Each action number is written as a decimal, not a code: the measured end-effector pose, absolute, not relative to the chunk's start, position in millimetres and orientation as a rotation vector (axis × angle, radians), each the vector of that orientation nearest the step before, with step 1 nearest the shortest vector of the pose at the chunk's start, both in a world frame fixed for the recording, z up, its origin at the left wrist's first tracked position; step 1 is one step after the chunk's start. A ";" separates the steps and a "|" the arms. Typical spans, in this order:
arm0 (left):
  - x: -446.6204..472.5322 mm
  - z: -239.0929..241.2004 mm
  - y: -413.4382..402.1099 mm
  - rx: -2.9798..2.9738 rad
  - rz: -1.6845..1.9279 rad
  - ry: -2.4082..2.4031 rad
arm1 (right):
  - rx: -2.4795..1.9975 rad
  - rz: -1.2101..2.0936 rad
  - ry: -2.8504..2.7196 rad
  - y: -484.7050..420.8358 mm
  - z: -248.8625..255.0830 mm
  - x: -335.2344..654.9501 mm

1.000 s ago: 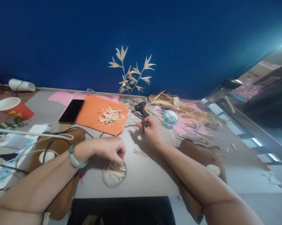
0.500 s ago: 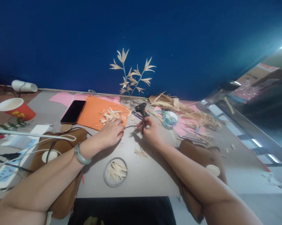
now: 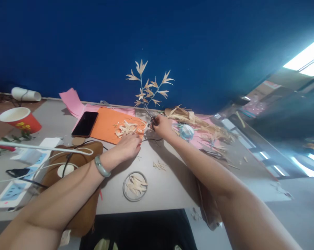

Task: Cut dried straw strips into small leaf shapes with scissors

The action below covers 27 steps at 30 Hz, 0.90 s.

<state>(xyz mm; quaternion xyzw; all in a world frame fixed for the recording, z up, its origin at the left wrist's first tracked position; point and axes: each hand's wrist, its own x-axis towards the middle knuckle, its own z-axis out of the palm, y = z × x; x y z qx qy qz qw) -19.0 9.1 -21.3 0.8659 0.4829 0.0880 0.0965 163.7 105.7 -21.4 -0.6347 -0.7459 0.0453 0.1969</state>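
Reaching farther up-frame than before, right hand (image 3: 160, 125) pinches a dark tool (image 3: 152, 121) at the foot of the sprig (image 3: 147, 91), centre, while left hand (image 3: 129, 144), curled, hold unclear, rests by leaf scraps (image 3: 127, 127); best keep that hand planted and the pinch light.

From my remote seat I count one red paper cup (image 3: 18, 118), one phone (image 3: 85, 123), one orange sheet (image 3: 106, 122), one leafy twig (image 3: 149, 86), one round dish (image 3: 125, 189), one roll of tape (image 3: 186, 132), one bangle (image 3: 102, 166), and two hands: one left hand (image 3: 128, 145), one right hand (image 3: 162, 125).
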 end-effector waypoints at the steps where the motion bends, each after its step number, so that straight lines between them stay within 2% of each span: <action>1: -18.9 -20.6 8.6 2.565 0.256 1.427 | -1.832 0.084 -2.096 112.3 -22.3 160.0; 12: -20.1 -23.7 10.0 2.555 0.252 1.425 | -1.942 0.136 -2.054 135.1 -45.6 137.6; 21: -21.7 -23.6 15.0 2.509 0.260 1.458 | -1.858 0.311 -2.160 121.8 -13.9 142.8; 27: -22.4 -21.8 15.5 2.491 0.317 1.502 | -1.712 0.486 -2.292 113.2 -15.9 141.1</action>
